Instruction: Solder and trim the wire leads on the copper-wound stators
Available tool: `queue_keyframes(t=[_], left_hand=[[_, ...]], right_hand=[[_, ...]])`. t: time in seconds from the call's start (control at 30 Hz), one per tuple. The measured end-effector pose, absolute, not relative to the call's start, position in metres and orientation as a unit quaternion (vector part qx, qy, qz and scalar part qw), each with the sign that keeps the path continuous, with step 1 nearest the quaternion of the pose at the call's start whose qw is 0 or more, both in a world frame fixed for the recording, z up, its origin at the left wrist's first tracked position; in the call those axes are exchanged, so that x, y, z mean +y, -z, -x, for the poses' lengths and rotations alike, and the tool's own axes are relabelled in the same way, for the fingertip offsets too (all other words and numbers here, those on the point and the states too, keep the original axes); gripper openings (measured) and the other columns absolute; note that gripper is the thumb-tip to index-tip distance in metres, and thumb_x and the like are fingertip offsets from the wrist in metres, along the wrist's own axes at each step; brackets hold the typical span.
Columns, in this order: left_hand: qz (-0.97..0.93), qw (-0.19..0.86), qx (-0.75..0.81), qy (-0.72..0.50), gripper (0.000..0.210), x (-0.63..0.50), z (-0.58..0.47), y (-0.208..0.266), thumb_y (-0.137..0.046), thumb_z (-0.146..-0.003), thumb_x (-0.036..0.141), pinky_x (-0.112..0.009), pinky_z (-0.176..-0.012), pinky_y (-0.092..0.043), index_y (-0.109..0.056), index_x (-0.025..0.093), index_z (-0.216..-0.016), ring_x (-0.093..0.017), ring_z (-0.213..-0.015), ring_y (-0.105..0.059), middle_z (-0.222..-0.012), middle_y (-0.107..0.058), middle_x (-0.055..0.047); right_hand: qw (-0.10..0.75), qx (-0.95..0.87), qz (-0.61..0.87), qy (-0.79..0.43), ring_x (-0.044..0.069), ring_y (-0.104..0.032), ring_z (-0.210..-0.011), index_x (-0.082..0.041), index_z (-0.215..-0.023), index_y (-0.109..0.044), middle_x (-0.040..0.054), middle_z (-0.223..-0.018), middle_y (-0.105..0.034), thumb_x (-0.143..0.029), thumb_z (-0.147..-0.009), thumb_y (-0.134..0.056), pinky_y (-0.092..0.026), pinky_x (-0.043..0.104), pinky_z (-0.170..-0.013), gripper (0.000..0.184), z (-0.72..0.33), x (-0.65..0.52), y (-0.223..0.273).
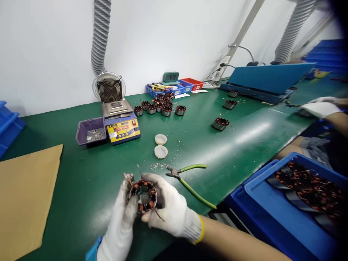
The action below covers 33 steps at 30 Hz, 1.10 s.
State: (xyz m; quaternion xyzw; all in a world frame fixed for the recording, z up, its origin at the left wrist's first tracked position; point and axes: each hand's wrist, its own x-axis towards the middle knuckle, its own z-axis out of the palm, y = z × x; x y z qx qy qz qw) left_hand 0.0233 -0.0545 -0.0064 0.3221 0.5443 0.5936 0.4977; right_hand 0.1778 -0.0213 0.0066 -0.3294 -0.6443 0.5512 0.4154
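A stator point(153, 197) is held between left hand point(118, 224) and right hand point(174, 210) near the surface's point(89, 195) front edge, pliers point(175, 173) laid at right, two caps point(161, 152) behind. Toward the back edge, a display unit point(123, 128) is flanked by a tray point(84, 127), left, and clustered stators point(166, 111), right; a bin point(268, 204) is set beyond the front edge.

Left hand point(119, 221) wears a white glove point(115, 235), with grey soiling on the fingers point(131, 209); a bright blue sleeve edge point(93, 251) shows below it. Right hand point(171, 206) wears a white knitted glove point(174, 217), stained grey towards the fingertips point(150, 177), one of which appears uncovered. Its ribbed cuff point(192, 225) is greyish and ends in a yellow band point(201, 230). Right forearm point(233, 233) is bare.
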Motion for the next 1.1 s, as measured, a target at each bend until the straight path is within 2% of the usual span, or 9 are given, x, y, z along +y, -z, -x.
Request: queue_keyframes(t=[0.1, 0.17, 0.27, 0.37, 0.47, 0.57, 0.7, 0.9, 1.1], left_hand=[[-0.32, 0.57, 0.498, -0.569, 0.052, -0.057, -0.022, -0.012, -0.057, -0.084, 0.06, -0.038, -0.114, -0.031, -0.066, 0.023, -0.118, -0.027, -0.13, -0.047, -0.134, -0.059, -0.005], [-0.305, 0.572, 0.502, -0.573, 0.05, -0.059, -0.023, -0.022, -0.055, -0.083, 0.063, -0.038, -0.101, -0.046, -0.075, 0.017, -0.092, -0.03, -0.114, -0.06, -0.119, -0.069, -0.01], [-0.311, 0.532, 0.522, -0.59, 0.049, -0.06, -0.023, -0.032, -0.057, -0.084, 0.059, -0.033, -0.088, -0.054, -0.073, 0.015, -0.069, -0.028, -0.1, -0.067, -0.104, -0.073, -0.011], [-0.326, 0.519, 0.477, -0.631, 0.046, -0.056, -0.016, -0.04, -0.052, -0.087, 0.059, -0.032, -0.091, -0.052, -0.074, 0.018, -0.087, -0.025, -0.101, -0.065, -0.113, -0.07, -0.008], [-0.321, 0.53, 0.435, -0.653, 0.054, -0.046, -0.003, -0.045, -0.051, -0.082, 0.068, -0.037, -0.084, -0.054, -0.067, 0.022, -0.106, -0.025, -0.097, -0.064, -0.118, -0.066, -0.006], [-0.372, 0.58, 0.468, -0.552, 0.048, -0.038, 0.006, -0.046, -0.061, -0.077, 0.065, -0.031, -0.075, -0.053, -0.065, 0.021, -0.096, -0.021, -0.084, -0.062, -0.096, -0.067, -0.004], [-0.435, 0.6, 0.536, -0.405, 0.04, -0.037, 0.004, -0.046, -0.064, -0.08, 0.057, -0.022, -0.068, -0.046, -0.059, 0.018, -0.077, -0.013, -0.072, -0.053, -0.076, -0.059, 0.001], [-0.45, 0.581, 0.597, -0.322, 0.044, -0.036, -0.006, -0.043, -0.064, -0.077, 0.059, -0.02, -0.053, -0.038, -0.055, 0.016, -0.07, -0.01, -0.057, -0.043, -0.062, -0.05, 0.004], [-0.447, 0.611, 0.57, -0.319, 0.046, -0.039, -0.005, -0.043, -0.069, -0.073, 0.057, -0.02, -0.043, -0.034, -0.048, 0.018, -0.059, -0.008, -0.043, -0.039, -0.048, -0.045, 0.006]], right_hand=[[0.357, -0.618, 0.23, -0.661, 0.024, -0.07, -0.091, -0.02, -0.116, -0.053, 0.0079, -0.103, -0.07, -0.033, -0.06, -0.084, -0.059, 0.031, -0.076, 0.066, -0.184, -0.026, -0.015], [0.309, -0.619, 0.229, -0.685, 0.023, -0.071, -0.087, -0.02, -0.11, -0.057, 0.0056, -0.097, -0.071, -0.032, -0.057, -0.085, -0.059, 0.03, -0.071, 0.061, -0.186, -0.028, -0.017], [0.261, -0.592, 0.25, -0.72, 0.024, -0.071, -0.084, -0.02, -0.107, -0.058, 0.0055, -0.095, -0.071, -0.03, -0.052, -0.087, -0.058, 0.03, -0.071, 0.063, -0.185, -0.029, -0.014], [0.252, -0.528, 0.259, -0.768, 0.026, -0.069, -0.094, -0.019, -0.112, -0.053, 0.0083, -0.102, -0.069, -0.028, -0.046, -0.09, -0.057, 0.033, -0.079, 0.076, -0.186, -0.029, -0.011], [0.271, -0.532, 0.288, -0.749, 0.027, -0.066, -0.099, -0.019, -0.115, -0.05, 0.0103, -0.108, -0.067, -0.031, -0.047, -0.089, -0.054, 0.037, -0.086, 0.079, -0.19, -0.026, -0.011], [0.325, -0.63, 0.338, -0.619, 0.028, -0.066, -0.094, -0.018, -0.111, -0.054, 0.0101, -0.105, -0.065, -0.036, -0.045, -0.087, -0.052, 0.042, -0.086, 0.076, -0.197, -0.023, -0.011], [0.379, -0.716, 0.341, -0.477, 0.025, -0.065, -0.084, -0.019, -0.106, -0.058, 0.0066, -0.096, -0.065, -0.038, -0.048, -0.083, -0.053, 0.041, -0.081, 0.066, -0.206, -0.021, -0.008], [0.41, -0.747, 0.304, -0.426, 0.027, -0.065, -0.091, -0.018, -0.112, -0.054, 0.008, -0.098, -0.064, -0.042, -0.057, -0.077, -0.052, 0.04, -0.086, 0.064, -0.212, -0.02, -0.007], [0.395, -0.749, 0.297, -0.441, 0.023, -0.065, -0.08, -0.019, -0.112, -0.053, 0.0062, -0.094, -0.064, -0.044, -0.058, -0.077, -0.053, 0.036, -0.077, 0.064, -0.213, -0.019, -0.008]])
